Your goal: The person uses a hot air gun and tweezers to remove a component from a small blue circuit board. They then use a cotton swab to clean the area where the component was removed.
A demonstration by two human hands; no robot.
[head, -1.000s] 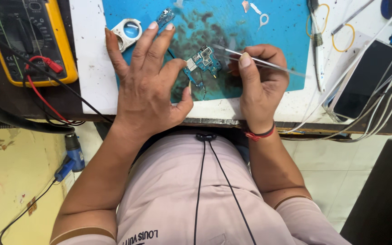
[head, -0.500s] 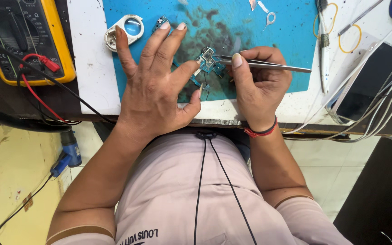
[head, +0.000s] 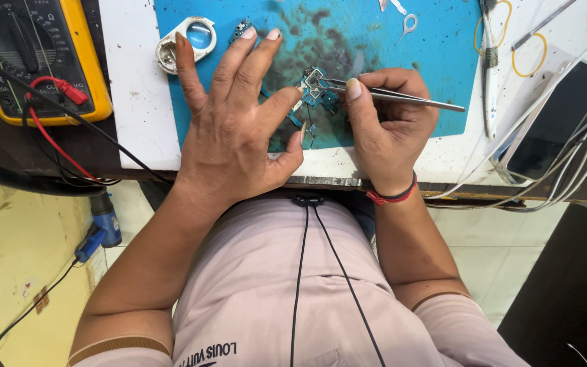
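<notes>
Both arms are bare from the short sleeves down. The shirt is a pale pinkish beige, short-sleeved, and each sleeve ends in a narrow tan band just above the elbow. Dark lettering runs across the chest at the bottom edge of the view. A thin black cord splits in two from a small dark clip at the collar and trails down the front. Just behind the right hand, a red and black band circles the wrist. The left hand wears nothing: no ring, no watch, and the fingernails are short and plain.
</notes>
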